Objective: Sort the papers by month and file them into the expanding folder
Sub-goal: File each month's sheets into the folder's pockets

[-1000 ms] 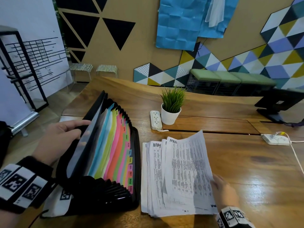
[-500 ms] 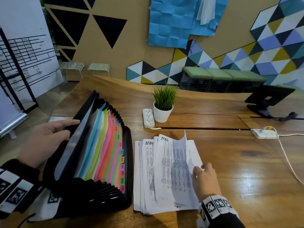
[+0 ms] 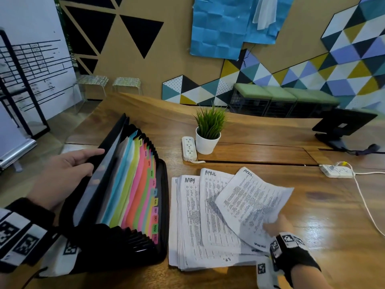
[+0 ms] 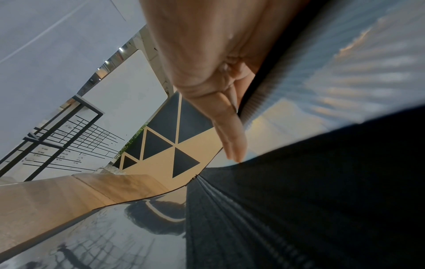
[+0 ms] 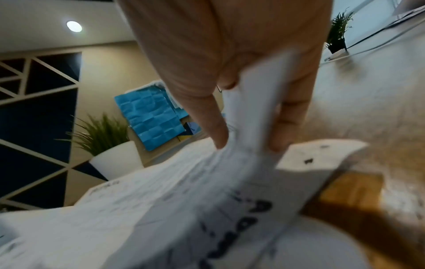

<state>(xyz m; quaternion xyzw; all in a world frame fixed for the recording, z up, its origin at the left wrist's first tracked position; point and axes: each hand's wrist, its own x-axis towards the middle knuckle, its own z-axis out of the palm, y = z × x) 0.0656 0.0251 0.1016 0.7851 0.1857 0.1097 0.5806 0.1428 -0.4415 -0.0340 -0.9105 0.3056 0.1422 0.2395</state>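
A black expanding folder point(image 3: 116, 243) stands open on the wooden table, its coloured dividers tabbed by month. My left hand point(image 3: 62, 174) holds the folder's left cover point(image 4: 322, 76) open, thumb over the top edge and fingers behind it. Right of the folder lies a stack of printed papers point(image 3: 191, 226); its visible sheets are headed MAY and APRIL. My right hand point(image 3: 277, 226) pinches the lower right corner of a sheet headed APRIL point(image 3: 252, 203) and holds it lifted and tilted above the stack. In the right wrist view thumb and fingers clamp this sheet point(image 5: 250, 127).
A small potted plant point(image 3: 209, 130) and a white power strip point(image 3: 189, 148) stand behind the papers. Another power strip with a cable point(image 3: 336, 171) lies at the right, a black monitor stand point(image 3: 341, 128) beyond it. Bare table point(image 3: 325, 215) extends right of the stack.
My right hand has pulled the top APRIL sheet off the stack, lifting and turning it to the right. My left hand keeps holding the folder open.
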